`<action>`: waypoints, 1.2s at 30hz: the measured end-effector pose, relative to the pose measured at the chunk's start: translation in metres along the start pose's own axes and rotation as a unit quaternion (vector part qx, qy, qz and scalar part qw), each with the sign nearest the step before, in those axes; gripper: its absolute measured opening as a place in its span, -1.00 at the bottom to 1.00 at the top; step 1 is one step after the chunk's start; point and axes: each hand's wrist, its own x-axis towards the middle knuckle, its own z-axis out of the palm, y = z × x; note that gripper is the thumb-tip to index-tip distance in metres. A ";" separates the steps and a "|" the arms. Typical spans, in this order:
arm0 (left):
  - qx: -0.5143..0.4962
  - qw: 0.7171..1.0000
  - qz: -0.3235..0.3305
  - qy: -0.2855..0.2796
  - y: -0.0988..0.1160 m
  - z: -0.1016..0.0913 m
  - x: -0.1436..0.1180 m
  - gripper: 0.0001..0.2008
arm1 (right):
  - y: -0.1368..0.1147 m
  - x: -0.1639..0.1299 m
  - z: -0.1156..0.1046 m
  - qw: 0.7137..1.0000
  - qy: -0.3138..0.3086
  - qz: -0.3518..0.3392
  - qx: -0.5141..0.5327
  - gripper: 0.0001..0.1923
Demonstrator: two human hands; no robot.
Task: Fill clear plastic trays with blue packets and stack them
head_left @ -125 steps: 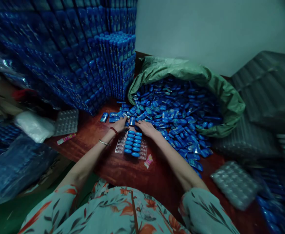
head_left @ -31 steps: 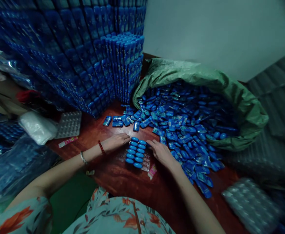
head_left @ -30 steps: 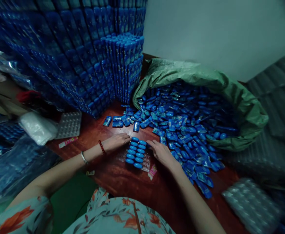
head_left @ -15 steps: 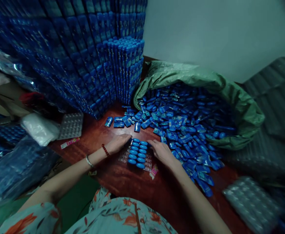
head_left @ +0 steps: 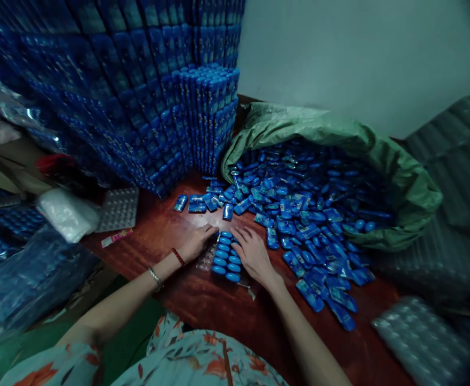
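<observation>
Two short rows of blue packets (head_left: 226,257) with rounded ends stand close together on the table in front of me. Beneath them, a clear dimpled plastic tray (head_left: 205,260) shows at the left side. My left hand (head_left: 198,242) is at the far left corner of the rows, its fingers drawn together against the packets. Along the right side lies my right hand (head_left: 254,256), fingers spread and fingertips touching the packets. Both thumbs are partly hidden. A small paper scrap (head_left: 251,292) lies by the near right corner.
A green sack (head_left: 415,187) spills loose blue packets (head_left: 311,230) onto the reddish table (head_left: 158,225). Tall stacks of blue packets (head_left: 206,118) rise behind. Clear trays (head_left: 118,209) lie left, with another tray (head_left: 419,338) at right. A plastic bag (head_left: 68,214) and pink strip (head_left: 117,237) sit left.
My right hand has moved left and nearer to me, from the far right corner onto the right side of the rows, covering the tray there. My left hand stays nearly in place.
</observation>
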 end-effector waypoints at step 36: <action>-0.207 0.936 -0.163 0.232 0.008 -0.024 -0.061 -0.80 | 0.078 0.015 -0.029 0.924 0.145 0.090 0.342 -0.66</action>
